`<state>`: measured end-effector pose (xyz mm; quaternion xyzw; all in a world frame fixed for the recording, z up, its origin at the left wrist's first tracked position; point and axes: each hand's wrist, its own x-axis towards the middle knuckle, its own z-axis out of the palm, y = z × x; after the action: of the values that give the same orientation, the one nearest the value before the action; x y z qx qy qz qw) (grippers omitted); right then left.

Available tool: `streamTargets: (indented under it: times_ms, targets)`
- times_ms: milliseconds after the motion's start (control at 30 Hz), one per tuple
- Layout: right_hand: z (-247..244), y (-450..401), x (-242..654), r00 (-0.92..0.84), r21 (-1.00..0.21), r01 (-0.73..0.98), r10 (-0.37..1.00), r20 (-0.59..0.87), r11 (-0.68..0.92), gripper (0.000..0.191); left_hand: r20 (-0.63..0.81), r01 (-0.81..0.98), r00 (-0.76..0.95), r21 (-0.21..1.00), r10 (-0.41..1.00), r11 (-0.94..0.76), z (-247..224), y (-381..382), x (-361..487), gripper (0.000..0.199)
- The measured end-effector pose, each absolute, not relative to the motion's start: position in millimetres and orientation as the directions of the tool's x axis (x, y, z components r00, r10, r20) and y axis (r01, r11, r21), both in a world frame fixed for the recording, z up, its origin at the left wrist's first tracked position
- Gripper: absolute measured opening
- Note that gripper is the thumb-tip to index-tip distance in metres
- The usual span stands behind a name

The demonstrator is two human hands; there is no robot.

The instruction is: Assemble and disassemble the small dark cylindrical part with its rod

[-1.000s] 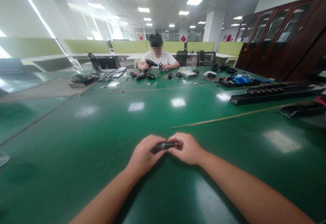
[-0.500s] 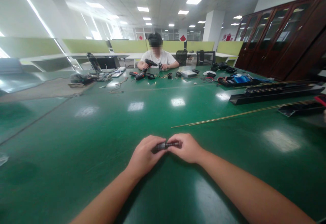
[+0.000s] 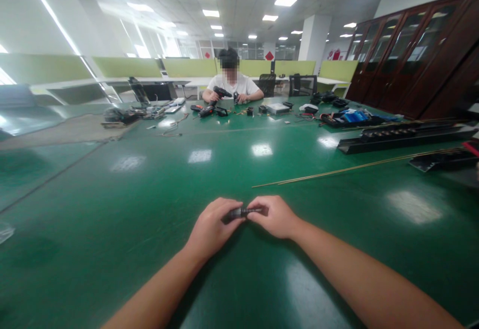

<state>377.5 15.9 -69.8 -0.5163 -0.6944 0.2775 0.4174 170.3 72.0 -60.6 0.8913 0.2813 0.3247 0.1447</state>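
Close in front of me, a dark cylindrical tool with a thin ridged shaft [image 3: 237, 213] lies sideways between my hands, just above the green table [image 3: 157, 189]. My left hand [image 3: 214, 225] is closed round its thicker, greyish body, thumb below and fingers above. The thin shaft points right, where my right hand [image 3: 276, 217] pinches it between thumb and fingers. My fingers cover both ends, so the tool's exact kind cannot be made out.
Thin brass-coloured rods [image 3: 322, 173] lie beyond my right hand, with black metal channels [image 3: 396, 139] further right. Across the table a person [image 3: 235, 85] holds a power drill [image 3: 221, 92]. Small parts and a blue item [image 3: 355, 115] lie along the far side.
My right fingers have shifted very slightly on the thin shaft. My left hand keeps its hold on the body, nearly still.
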Motion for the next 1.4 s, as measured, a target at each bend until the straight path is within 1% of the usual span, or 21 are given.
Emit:
streamTargets:
  times_ms: [300,467,867,1400]
  targets:
    - [-70.7,15.8,378.2,-0.112,-0.819,0.486,0.951,0.287,0.305,0.012,0.483,0.411,0.634,0.451,0.604,-0.792,-62.6,74.0,168.0,0.023]
    - [-75.2,16.1,377.4,-0.094,-0.819,0.495,0.955,0.282,0.291,0.015,0.481,0.430,0.628,0.441,0.612,-0.788,-62.5,73.9,167.6,0.024]
    - [-72.4,16.1,377.9,-0.064,-0.811,0.511,0.954,0.294,0.285,0.011,0.499,0.425,0.623,0.431,0.602,-0.796,-62.6,75.8,167.6,0.024]
    - [-76.7,17.4,378.4,-0.047,-0.843,0.473,0.962,0.267,0.257,0.014,0.488,0.468,0.608,0.416,0.626,-0.779,-60.6,77.8,164.9,0.023]
